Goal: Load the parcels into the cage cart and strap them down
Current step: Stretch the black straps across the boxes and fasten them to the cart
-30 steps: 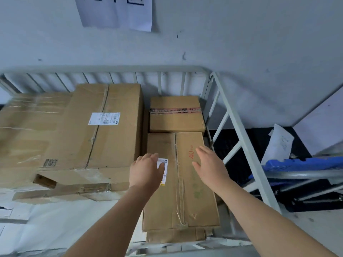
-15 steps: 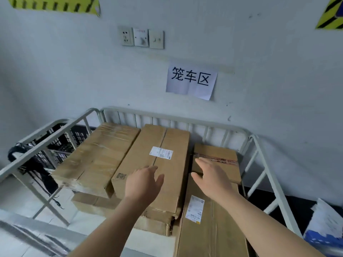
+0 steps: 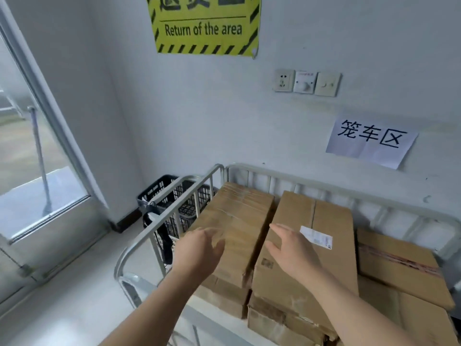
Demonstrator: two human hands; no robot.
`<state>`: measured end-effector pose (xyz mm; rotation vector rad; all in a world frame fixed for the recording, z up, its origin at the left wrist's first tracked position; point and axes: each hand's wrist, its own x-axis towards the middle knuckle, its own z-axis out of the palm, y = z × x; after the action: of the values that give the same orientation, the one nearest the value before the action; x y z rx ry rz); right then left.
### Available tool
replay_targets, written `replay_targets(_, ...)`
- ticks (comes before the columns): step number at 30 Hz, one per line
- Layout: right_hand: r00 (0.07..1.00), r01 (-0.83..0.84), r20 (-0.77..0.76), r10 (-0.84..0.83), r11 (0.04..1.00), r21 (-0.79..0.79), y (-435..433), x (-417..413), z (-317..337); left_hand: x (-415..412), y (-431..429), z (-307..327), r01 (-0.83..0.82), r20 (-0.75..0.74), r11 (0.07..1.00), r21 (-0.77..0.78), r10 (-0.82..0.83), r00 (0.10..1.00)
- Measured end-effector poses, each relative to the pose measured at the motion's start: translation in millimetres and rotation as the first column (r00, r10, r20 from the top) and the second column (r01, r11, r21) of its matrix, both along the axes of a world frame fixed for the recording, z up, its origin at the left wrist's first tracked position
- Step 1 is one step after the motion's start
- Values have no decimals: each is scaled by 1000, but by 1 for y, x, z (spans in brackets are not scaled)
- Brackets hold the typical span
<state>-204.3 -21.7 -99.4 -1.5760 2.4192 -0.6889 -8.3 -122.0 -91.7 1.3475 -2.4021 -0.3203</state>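
Both hands hovered spread and empty, the left hand (image 3: 199, 253) over the tape-wrapped parcel (image 3: 237, 228), the right hand (image 3: 294, 253) over the labelled parcel (image 3: 309, 248) beside it. These long stiff cartons looked heavy and the tape slick, so end edges seemed the best hold. The cage cart (image 3: 174, 208) held several stacked boxes, unstrapped.

Brown cardboard parcels (image 3: 311, 245), white-grey cage cart (image 3: 174, 221), black crate (image 3: 162, 196), yellow sign (image 3: 203, 26) with black stripes.
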Motion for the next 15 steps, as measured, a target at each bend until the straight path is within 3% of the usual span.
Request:
replay_targets(7, 997, -56, 54, 56, 998, 4, -97, 69, -6, 81, -87, -8, -118, 14, 990, 78, 118, 993)
replay_targets(15, 988, -144, 72, 139, 988, 63, -208, 92, -29, 114, -180, -36, -245, 50, 958, 147, 240, 969)
